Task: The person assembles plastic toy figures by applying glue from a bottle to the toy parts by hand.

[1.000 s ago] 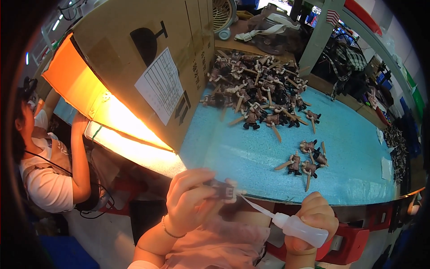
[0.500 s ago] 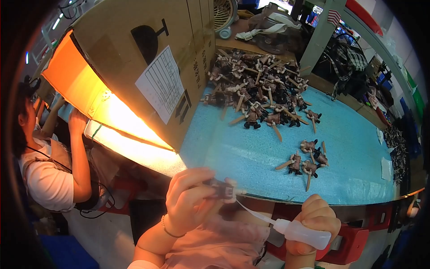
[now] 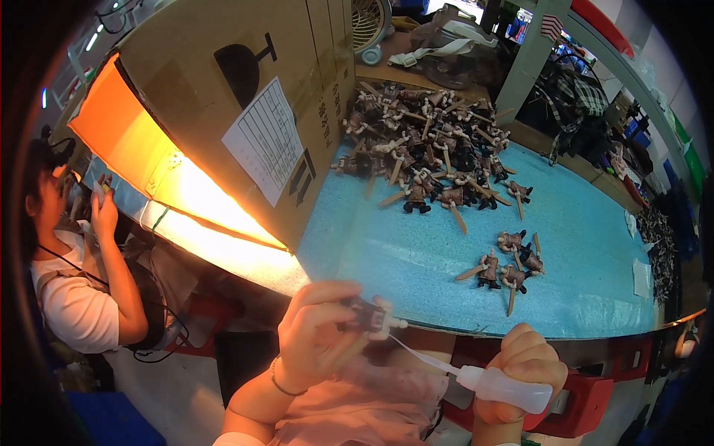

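My left hand (image 3: 320,338) pinches a small brown toy figure (image 3: 368,316) just in front of the blue table's near edge. A white squeeze bottle (image 3: 506,386) with a long thin nozzle lies in my right hand (image 3: 524,364), its tip reaching up to the figure. On the blue table top (image 3: 580,297) a small group of finished figures with wooden swords (image 3: 509,264) lies ahead of my right hand. A big heap of the same figures (image 3: 428,152) is piled farther back.
A large cardboard box (image 3: 238,111) with a paper sheet taped to it stands on the table's left part. A person in a white shirt (image 3: 74,290) sits at the far left. A fan (image 3: 370,26), bags and a green post are at the back.
My right hand with the bottle has dropped slightly and shifted, the nozzle tip staying at the figure. The person at left has raised both hands near the face.
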The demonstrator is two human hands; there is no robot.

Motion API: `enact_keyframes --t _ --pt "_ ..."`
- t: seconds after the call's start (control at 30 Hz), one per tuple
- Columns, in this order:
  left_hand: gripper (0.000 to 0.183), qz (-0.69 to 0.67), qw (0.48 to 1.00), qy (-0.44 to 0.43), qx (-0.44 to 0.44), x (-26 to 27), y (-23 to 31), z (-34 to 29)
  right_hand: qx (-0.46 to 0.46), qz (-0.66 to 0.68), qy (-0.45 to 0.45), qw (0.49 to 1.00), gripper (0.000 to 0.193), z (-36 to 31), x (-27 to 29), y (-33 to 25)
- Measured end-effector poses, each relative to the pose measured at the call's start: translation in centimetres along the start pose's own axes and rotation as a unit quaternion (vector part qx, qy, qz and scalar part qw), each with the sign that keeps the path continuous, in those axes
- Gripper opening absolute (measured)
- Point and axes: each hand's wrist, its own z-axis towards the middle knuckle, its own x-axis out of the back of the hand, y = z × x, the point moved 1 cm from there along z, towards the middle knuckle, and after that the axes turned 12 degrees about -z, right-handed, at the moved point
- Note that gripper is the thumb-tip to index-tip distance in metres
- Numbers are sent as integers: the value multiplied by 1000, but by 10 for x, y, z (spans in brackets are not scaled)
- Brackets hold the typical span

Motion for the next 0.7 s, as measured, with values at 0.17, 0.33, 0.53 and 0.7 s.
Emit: enact_keyframes --t 0.17,0.33,0.53,0.7 --pt "31 -113 990 -22 82 0 -5 -7 -1 7 18 1000 54 -2 2 2" --pt "28 -128 988 -24 80 1 -7 -7 -21 24 14 999 55 -2 -3 2" --pt "29 -161 983 -5 91 -2 -6 -6 2 15 -14 1000 54 -1 -1 2" --pt "31 -233 963 18 134 -5 -2 -5 3 24 -35 999 53 4 2 -2"
